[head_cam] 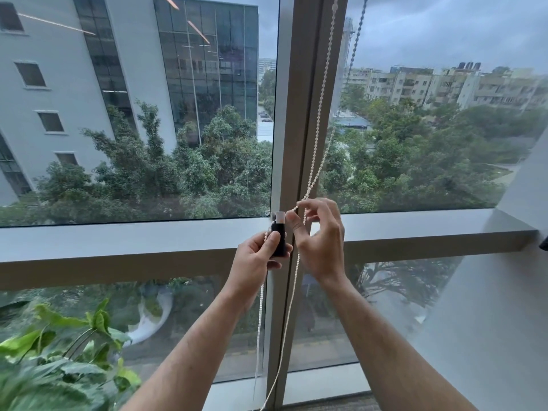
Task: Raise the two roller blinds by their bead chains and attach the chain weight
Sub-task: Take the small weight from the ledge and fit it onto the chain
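A black chain weight point(278, 238) with a white cap sits in front of the window's centre post, and my left hand point(257, 259) grips it with the thumb across its front. My right hand point(318, 235) pinches the white bead chain point(318, 114) just right of the weight's cap. That chain hangs from the top of the frame along the post, and its loop drops past my wrists to the floor. A second, darker bead chain point(357, 37) hangs at the upper right. Neither roller blind is in view; both panes are uncovered.
The grey window sill point(118, 238) runs across at hand height, with the centre post point(296, 114) between two panes. A leafy green plant point(59, 351) stands at the lower left. A white wall point(504, 321) closes in on the right.
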Available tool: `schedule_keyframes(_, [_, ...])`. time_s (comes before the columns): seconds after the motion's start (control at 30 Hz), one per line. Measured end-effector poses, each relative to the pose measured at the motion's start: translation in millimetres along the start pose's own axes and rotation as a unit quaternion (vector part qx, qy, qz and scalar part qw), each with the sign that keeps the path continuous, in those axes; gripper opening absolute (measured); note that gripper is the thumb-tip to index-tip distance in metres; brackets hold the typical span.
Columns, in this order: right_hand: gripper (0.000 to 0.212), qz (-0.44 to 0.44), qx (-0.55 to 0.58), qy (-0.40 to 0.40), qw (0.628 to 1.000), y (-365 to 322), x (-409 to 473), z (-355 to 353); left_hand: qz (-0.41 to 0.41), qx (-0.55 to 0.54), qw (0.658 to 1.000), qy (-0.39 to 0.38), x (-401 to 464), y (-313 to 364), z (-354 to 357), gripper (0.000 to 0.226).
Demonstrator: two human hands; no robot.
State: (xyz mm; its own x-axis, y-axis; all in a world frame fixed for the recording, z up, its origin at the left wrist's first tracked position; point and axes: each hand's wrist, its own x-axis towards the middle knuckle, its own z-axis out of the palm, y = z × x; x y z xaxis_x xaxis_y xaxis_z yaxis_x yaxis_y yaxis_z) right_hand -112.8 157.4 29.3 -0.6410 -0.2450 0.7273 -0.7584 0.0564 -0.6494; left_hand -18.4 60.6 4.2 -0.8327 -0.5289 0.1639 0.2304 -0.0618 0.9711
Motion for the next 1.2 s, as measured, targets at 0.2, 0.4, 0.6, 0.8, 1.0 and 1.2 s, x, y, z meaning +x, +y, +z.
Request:
schedule_keyframes(0.2, [0.012,0.156,0.103,-0.124,0.974,14.0,-22.9,6.2,0.0,0.033,0.999,-0.015,-2.4,-19.9,0.5,0.035])
schedule_keyframes(0.4, [0.004,0.205,0.159,-0.147,0.955,30.5,-45.7,6.9,0.016,0.061,0.996,-0.055,-10.7,-39.2,-10.0,0.02])
schedule_keyframes(0.6, [0.021,0.186,0.2,-0.163,0.948,31.8,-69.4,4.0,0.03,0.154,0.987,0.018,-12.8,-30.1,-24.6,0.026])
schedule_keyframes(0.8, [0.021,0.177,0.213,-0.169,0.946,29.9,-78.0,-1.7,0.087,0.144,0.986,0.018,-18.5,-20.6,-23.2,0.017])
schedule_keyframes(1.0, [0.022,0.2,0.216,-0.233,0.927,37.3,-99.9,-2.4,0.122,0.202,0.971,-0.02,-10.4,-19.6,-17.9,0.008])
schedule_keyframes(1.2, [0.03,0.221,0.15,-0.281,0.922,50.0,-116.7,-5.3,0.114,0.194,0.974,-0.039,-13.6,-36.8,-27.1,0.007])
